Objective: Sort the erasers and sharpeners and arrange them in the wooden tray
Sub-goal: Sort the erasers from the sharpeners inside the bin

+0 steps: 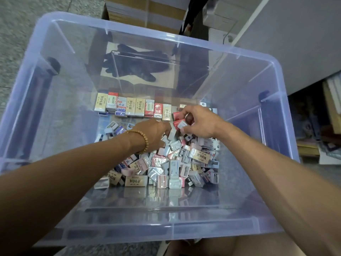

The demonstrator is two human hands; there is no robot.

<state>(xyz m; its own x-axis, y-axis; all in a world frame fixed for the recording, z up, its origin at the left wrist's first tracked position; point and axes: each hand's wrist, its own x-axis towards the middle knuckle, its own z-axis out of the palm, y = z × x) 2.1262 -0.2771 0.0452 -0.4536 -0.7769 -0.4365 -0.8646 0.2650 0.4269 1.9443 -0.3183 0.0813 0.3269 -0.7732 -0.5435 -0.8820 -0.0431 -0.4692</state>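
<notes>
The floor is a speckled grey terrazzo (27, 24), laid in large slabs with thin seams, and it shows at the upper left and along the near edge. At the top, stacked brown cardboard cartons (147, 10) with pale tape bands stand on it. To their right lie white flat boxes (217, 13), blurred. A pale grey cabinet panel (295, 37) with a white slanted edge fills the upper right. Beneath it, in shadow, a low wooden shelf (308, 148) carries stacked books and packets (334, 100), their covers too dim to read. Light is even and soft, with faint reflections.
</notes>
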